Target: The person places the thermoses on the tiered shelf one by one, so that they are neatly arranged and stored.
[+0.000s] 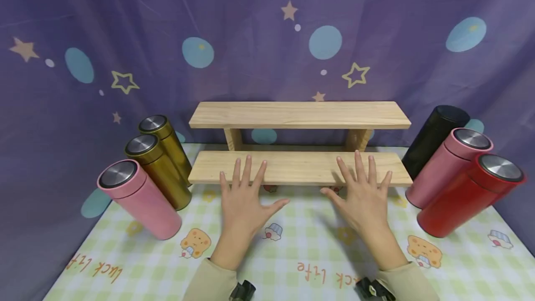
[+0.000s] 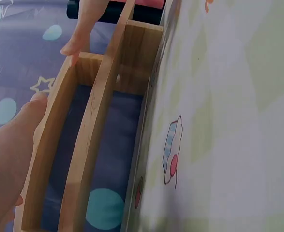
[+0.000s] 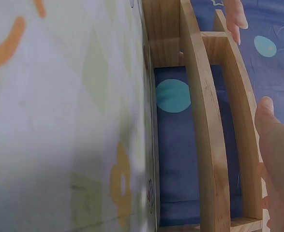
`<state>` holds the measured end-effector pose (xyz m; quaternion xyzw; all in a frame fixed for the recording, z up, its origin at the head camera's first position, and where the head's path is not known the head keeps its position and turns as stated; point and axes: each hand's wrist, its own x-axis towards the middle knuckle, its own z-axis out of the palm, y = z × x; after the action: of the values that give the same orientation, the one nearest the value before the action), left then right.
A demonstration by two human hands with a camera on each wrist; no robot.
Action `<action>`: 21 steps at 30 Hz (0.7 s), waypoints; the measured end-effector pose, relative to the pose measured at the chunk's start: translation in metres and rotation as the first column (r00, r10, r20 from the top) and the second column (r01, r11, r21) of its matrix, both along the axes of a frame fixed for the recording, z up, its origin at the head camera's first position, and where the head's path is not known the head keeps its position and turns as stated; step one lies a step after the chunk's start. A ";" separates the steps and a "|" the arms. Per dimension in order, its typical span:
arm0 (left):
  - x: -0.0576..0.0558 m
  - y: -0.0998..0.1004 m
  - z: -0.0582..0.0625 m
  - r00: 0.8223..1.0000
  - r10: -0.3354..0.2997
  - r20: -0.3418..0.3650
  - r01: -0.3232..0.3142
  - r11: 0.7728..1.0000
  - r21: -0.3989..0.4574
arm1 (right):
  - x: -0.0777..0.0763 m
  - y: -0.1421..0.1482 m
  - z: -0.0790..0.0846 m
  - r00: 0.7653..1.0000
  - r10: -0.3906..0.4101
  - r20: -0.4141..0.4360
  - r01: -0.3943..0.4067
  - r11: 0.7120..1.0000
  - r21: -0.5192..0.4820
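Observation:
A two-tier wooden shelf stands at the back of the table. Over the cloth in front of it, my left hand is spread palm down, fingertips overlapping the lower board in the head view. My right hand mirrors it to the right, fingers wide and thumb pointing inward. Neither holds anything. From the left wrist view, the left thumb shows beside the shelf boards; the right thumb appears likewise in the right wrist view. Shadows of the hands fall on the cloth.
Left of the shelf stand a pink thermos and two gold ones, the front gold thermos and rear gold thermos. To the right are a black thermos, a pink thermos and a red thermos. A purple curtain hangs behind.

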<state>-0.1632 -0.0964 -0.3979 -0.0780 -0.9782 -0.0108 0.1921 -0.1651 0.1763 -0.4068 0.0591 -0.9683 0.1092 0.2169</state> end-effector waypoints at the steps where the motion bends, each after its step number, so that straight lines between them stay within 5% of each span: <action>1: -0.001 -0.002 0.000 1.000 0.003 -0.003 -0.003 1.000 -0.004 | 0.000 0.000 0.000 1.000 0.000 -0.004 0.000 1.000 0.000; 21: -0.018 -0.053 0.003 0.995 0.098 0.020 -0.100 0.985 0.139 | 0.002 0.001 0.003 1.000 -0.009 0.002 0.009 1.000 -0.010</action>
<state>-0.1810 -0.1494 -0.3946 -0.0157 -0.9790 -0.0701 0.1907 -0.1629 0.1773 -0.4038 0.0536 -0.9681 0.1133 0.2168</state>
